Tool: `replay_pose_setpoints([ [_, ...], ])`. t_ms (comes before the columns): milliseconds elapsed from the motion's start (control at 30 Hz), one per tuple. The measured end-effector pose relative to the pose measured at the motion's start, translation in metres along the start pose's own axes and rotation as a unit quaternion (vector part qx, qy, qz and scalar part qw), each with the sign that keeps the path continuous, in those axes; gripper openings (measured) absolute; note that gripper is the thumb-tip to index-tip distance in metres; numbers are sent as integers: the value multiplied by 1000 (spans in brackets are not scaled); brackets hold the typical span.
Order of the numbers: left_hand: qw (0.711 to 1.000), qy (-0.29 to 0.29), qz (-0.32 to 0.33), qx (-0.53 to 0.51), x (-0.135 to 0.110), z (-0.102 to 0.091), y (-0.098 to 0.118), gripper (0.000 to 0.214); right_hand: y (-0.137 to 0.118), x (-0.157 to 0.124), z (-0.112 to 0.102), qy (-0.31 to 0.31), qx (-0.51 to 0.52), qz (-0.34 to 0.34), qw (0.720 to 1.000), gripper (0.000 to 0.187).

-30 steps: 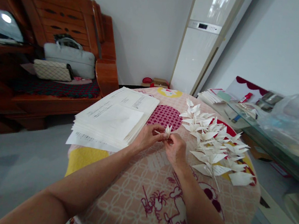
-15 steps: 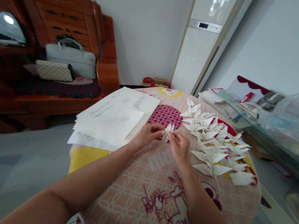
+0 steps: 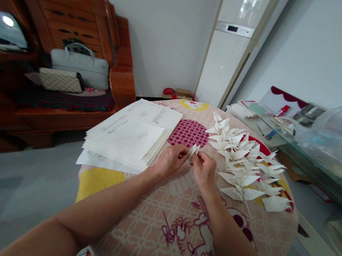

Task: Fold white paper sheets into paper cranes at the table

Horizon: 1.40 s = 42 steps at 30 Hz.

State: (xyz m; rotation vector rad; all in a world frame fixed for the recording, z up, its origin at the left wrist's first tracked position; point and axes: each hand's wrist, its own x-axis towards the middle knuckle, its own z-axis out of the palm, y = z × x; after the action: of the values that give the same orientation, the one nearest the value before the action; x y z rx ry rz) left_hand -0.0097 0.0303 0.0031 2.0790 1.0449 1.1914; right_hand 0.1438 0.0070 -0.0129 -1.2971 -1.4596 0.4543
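A small folded piece of white paper (image 3: pixel 193 150) with pointed tips is held between both hands over the table. My left hand (image 3: pixel 171 158) pinches it from the left side. From the right, my right hand (image 3: pixel 204 168) grips it with thumb and fingers; the paper's lower part is mostly hidden by the fingers. Many folded paper cranes (image 3: pixel 244 170) lie in a crowded group to the right of my right hand. Left of my hands rests a thick stack of white paper sheets (image 3: pixel 125 131), some printed, with a smaller sheet on top.
A patterned pink cloth (image 3: pixel 149 224) covers the round table. At right, a glass shelf (image 3: pixel 314 168) holds a plastic bag (image 3: pixel 331 140) and other items. A wooden chair (image 3: pixel 74 22) with bags on its seat stands at left, and a white air conditioner (image 3: pixel 223 62) behind.
Both hands have closed in around the folded paper, and the left hand has rolled over so that more of its back shows. The paper sits slightly lower and shows less.
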Motion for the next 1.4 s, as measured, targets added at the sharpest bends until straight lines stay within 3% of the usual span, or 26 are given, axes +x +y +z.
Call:
replay_pose_setpoints([
  [200,1000,20,-3,17,-1,4,6,11,-7,-1,1,48,-88,-74,992,36],
  [433,998,42,-29,31,0,4,9,20,-9,-5,5,66,-120,-160,978,29],
  [633,999,28,-36,22,-1,4,7,26,-12,-5,6,83,-143,-217,962,24],
  [767,992,35,-84,-83,-2,7,4,23,-15,-6,6,95,-117,-174,973,28],
  [1033,964,72,-152,-206,-1,11,-4,20,-18,-6,4,87,-1,-3,996,39],
  [1167,964,54,-132,-224,-1,11,-2,33,-20,-5,2,86,8,16,996,44],
  [1400,960,44,-145,-234,0,12,-4,42,-24,-4,0,100,-20,-16,995,48],
])
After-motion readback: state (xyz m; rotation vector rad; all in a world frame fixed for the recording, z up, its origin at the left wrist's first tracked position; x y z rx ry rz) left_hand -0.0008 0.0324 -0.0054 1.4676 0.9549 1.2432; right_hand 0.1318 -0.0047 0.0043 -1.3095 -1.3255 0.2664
